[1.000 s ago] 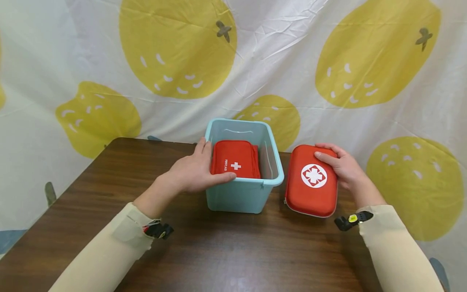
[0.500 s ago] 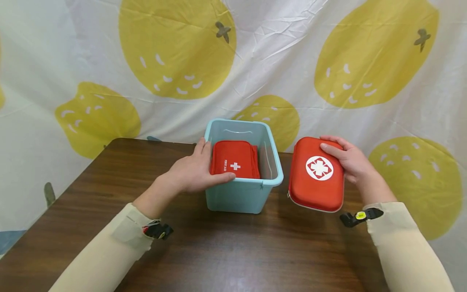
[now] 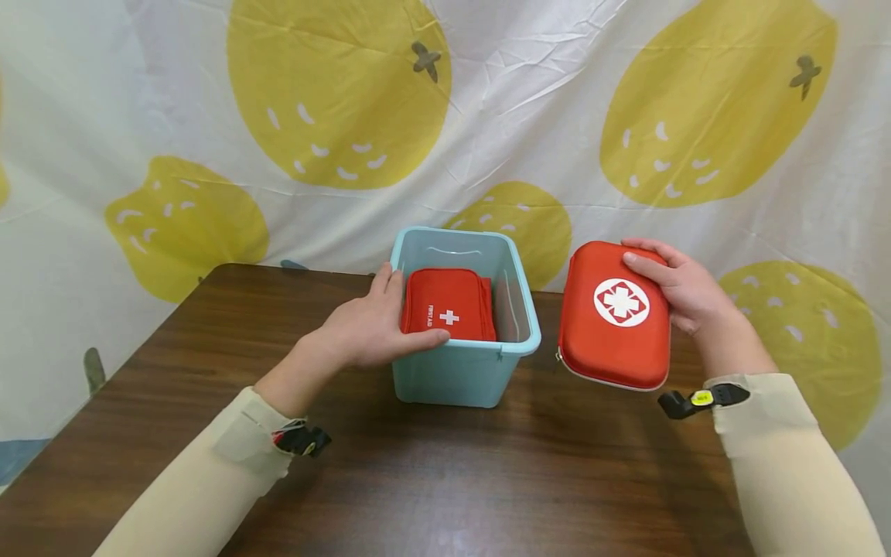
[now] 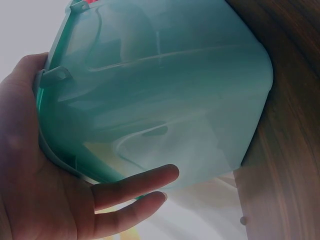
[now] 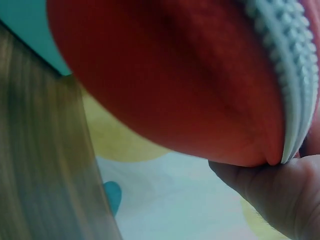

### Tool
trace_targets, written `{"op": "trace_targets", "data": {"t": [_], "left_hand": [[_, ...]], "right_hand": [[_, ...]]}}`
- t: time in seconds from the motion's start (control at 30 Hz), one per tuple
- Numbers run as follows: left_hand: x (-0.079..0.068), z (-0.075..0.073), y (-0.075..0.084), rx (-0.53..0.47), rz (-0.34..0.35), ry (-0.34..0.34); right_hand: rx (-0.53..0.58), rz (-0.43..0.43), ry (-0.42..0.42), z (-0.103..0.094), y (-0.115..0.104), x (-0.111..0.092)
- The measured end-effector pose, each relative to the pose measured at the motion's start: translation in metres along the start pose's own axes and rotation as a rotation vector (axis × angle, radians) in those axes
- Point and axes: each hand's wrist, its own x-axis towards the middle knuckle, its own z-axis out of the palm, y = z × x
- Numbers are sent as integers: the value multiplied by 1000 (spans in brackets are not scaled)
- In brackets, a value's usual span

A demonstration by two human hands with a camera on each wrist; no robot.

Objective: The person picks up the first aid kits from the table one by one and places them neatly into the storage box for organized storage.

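Observation:
A red zippered first aid case [image 3: 614,317], with a white cross in a round emblem, is raised above the table to the right of the bin. My right hand [image 3: 678,282] grips its upper right corner, thumb on the front face and fingers behind. Its pale zipper [image 5: 290,75] shows close up in the right wrist view. My left hand [image 3: 365,323] rests on the near left corner of a light blue plastic bin [image 3: 448,375], thumb along the front rim. Two fairly straight fingers [image 4: 140,185] lie outside its wall. Inside the bin stands a red first aid pouch [image 3: 445,302].
The bin stands on a dark brown wooden table [image 3: 445,480], near its back edge. Right behind hangs a white cloth [image 3: 515,100] printed with yellow lemons. Black straps with small devices sit on both wrists.
My right hand has lifted the first aid case and carried it slightly to the right, away from the bin. My left hand, the bin and the pouch have stayed in place.

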Motion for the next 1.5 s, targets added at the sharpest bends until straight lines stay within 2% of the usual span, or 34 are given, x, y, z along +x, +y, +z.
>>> {"op": "trace_targets", "data": {"t": [0.1, 0.33, 0.7, 1.1, 1.33, 1.5], "left_hand": [[0, 0, -1, -5, -3, -6], [1, 0, 0, -1, -7, -8], [1, 1, -1, 4, -1, -2], [0, 1, -1, 7, 3, 3], [0, 1, -1, 11, 2, 10], [0, 1, -1, 15, -2, 11]], "right_hand": [[8, -6, -3, 3, -8, -1], [-64, -8, 24, 10, -25, 0], [-17, -20, 4, 24, -38, 10], [20, -28, -8, 57, -57, 27], [80, -71, -22, 81, -64, 43], [81, -91, -32, 101, -65, 56]]}}
